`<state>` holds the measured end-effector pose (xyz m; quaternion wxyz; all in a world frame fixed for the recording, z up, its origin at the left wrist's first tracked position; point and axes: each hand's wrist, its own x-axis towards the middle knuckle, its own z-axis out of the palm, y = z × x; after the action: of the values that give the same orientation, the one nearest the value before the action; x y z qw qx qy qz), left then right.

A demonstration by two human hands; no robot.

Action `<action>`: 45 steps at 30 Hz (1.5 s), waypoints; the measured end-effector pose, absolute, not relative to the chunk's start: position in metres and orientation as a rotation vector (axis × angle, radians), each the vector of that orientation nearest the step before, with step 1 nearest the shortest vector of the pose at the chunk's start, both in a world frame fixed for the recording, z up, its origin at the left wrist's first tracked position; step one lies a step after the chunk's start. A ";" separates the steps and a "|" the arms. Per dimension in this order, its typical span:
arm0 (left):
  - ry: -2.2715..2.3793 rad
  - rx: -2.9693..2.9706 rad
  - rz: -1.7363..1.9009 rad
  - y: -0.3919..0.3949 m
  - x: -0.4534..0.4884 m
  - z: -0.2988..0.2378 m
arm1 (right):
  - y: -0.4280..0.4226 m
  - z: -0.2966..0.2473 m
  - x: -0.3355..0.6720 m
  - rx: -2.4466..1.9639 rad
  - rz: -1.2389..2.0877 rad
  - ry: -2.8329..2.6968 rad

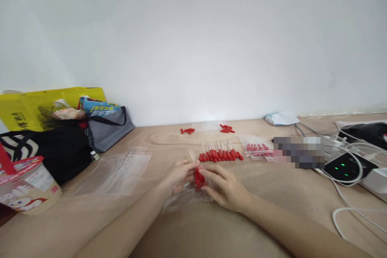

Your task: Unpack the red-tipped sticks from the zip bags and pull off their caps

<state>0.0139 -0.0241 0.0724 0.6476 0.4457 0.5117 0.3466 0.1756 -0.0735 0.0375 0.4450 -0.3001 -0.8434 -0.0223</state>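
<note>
Pinching a bundle of thin, pale, red-ended sticks (198,178), the left hand (180,172) faces the right hand (227,187), fingers closed about its red ends, pale tips toward the brown, cloth-covered surface's (263,181) far edge, a clear plastic bag (178,200) beneath.

The clear bags (116,175) look like thin, glossy plastic, while the red tips (215,155) appear smooth with a slight sheen. The striped bag (110,131) looks like matt cloth, the wall (193,48) smooth and matt, the cup (39,193) shiny see-through plastic.
</note>
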 end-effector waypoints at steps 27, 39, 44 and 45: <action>1.604 1.485 0.749 0.063 0.015 0.052 | -0.062 0.030 0.177 -1.130 0.445 -2.134; 1.546 1.772 0.915 -0.010 -0.027 0.056 | -0.064 0.033 0.180 -1.103 0.448 -2.182; 1.272 2.321 0.697 -0.055 -0.032 0.052 | -0.062 0.032 0.180 -1.115 0.456 -2.202; 1.235 2.361 0.636 -0.058 -0.031 0.051 | -0.062 0.032 0.180 -1.123 0.461 -2.204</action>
<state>-0.0314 -0.0583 0.0510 0.1997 0.8445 0.4417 0.2275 0.1802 -0.0619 0.0320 0.3078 -0.4247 -0.8334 0.1742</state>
